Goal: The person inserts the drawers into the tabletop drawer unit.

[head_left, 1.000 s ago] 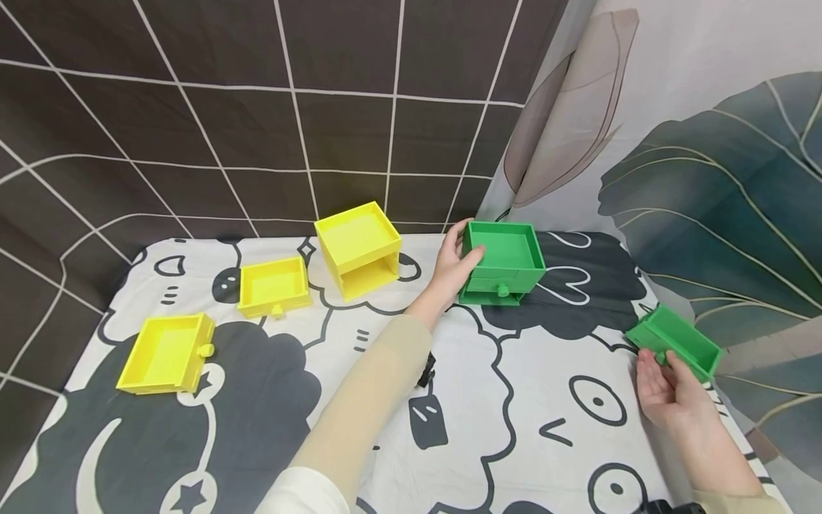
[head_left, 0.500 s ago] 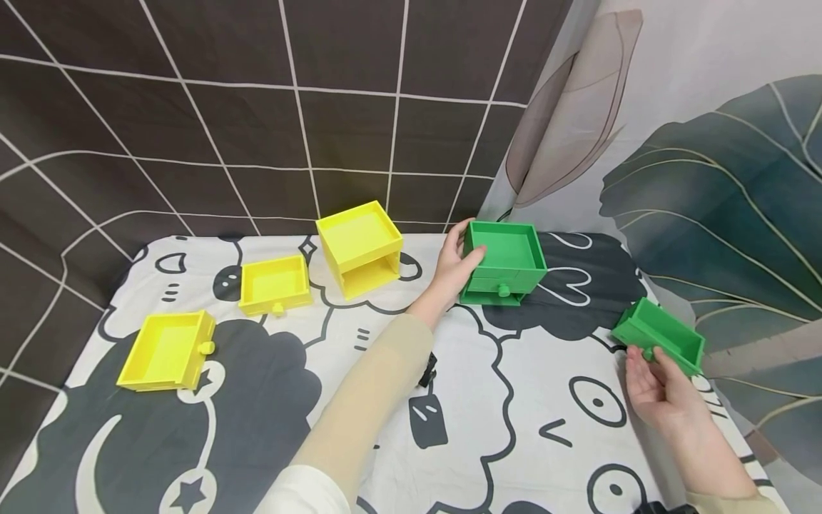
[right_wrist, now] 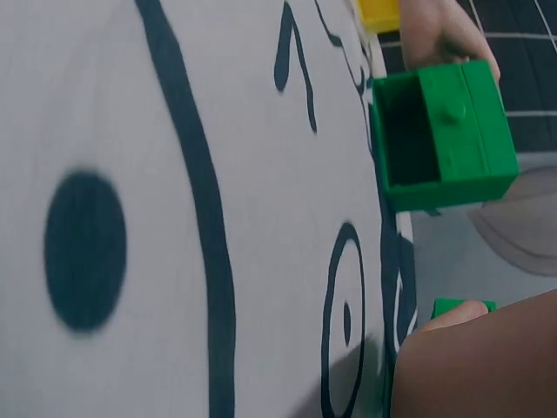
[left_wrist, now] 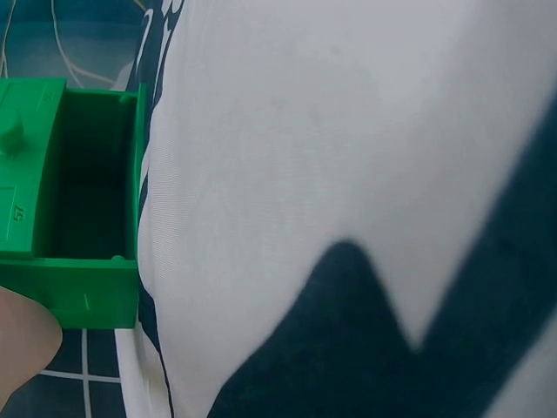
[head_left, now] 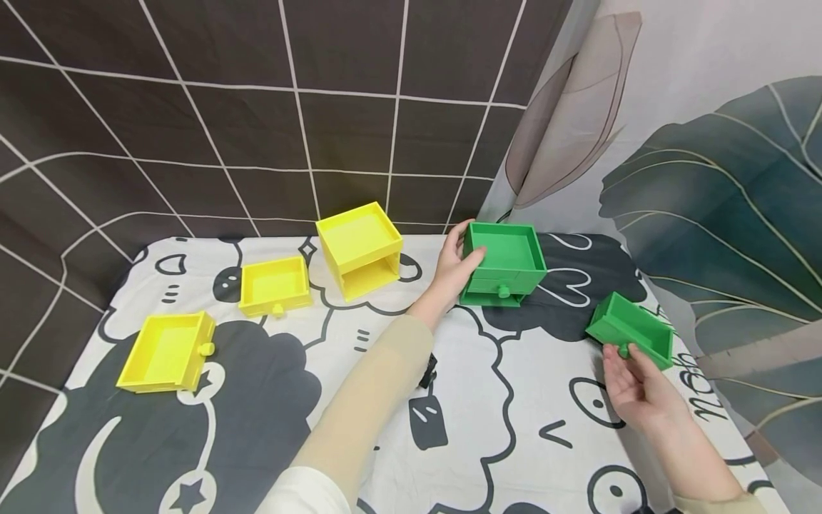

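My left hand [head_left: 452,268] grips the left side of a small green drawer cabinet [head_left: 510,250], its thumb over the top rim. The cabinet has a knobbed drawer front in its upper bay. Its lower bay is hollow, as the left wrist view of the cabinet [left_wrist: 96,292] shows. At the right, my right hand [head_left: 638,389] holds a loose green drawer [head_left: 632,325] by its knob, between thumb and fingers. The drawer is tilted and apart from the cabinet. In the right wrist view only a bit of the drawer [right_wrist: 444,306] shows past the hand.
A yellow cabinet [head_left: 359,235] with an open front stands left of the green one. Two yellow drawers, one smaller-looking [head_left: 275,284] and one nearer [head_left: 163,350], lie farther left. A patterned cloth [head_left: 462,414] covers the table; dark grid fabric [head_left: 347,128] hangs behind.
My right hand has brought the green drawer leftward, closer to the green cabinet. My left hand and the cabinet have stayed put.
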`<state>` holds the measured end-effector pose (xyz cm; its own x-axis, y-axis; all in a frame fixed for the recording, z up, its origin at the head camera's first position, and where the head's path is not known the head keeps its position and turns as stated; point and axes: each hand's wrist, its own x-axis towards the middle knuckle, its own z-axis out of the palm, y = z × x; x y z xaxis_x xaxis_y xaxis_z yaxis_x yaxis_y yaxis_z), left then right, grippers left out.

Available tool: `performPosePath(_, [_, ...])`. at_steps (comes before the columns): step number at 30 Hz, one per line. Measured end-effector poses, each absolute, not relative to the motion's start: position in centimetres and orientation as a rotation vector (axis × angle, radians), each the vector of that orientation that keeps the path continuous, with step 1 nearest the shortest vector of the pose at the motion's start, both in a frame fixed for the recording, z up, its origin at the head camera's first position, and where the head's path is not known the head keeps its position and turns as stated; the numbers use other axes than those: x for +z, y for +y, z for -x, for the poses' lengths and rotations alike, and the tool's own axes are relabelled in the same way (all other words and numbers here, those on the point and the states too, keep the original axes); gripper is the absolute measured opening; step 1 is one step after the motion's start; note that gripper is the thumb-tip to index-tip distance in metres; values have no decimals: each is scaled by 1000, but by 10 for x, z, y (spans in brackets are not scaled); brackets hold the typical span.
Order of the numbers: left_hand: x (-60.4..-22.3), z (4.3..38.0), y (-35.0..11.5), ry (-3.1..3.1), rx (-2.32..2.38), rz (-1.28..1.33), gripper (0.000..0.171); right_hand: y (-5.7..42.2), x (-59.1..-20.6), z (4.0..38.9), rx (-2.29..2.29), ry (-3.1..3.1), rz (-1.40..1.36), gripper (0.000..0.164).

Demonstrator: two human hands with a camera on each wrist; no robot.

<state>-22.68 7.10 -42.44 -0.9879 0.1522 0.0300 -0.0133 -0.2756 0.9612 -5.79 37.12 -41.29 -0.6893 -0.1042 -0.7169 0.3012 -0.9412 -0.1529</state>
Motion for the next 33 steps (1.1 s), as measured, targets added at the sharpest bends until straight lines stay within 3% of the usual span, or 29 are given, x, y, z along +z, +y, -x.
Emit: performPosePath(33, [-425, 227, 70, 1801, 2436, -179, 65, 308, -414, 60, -2468, 705, -1094, 30])
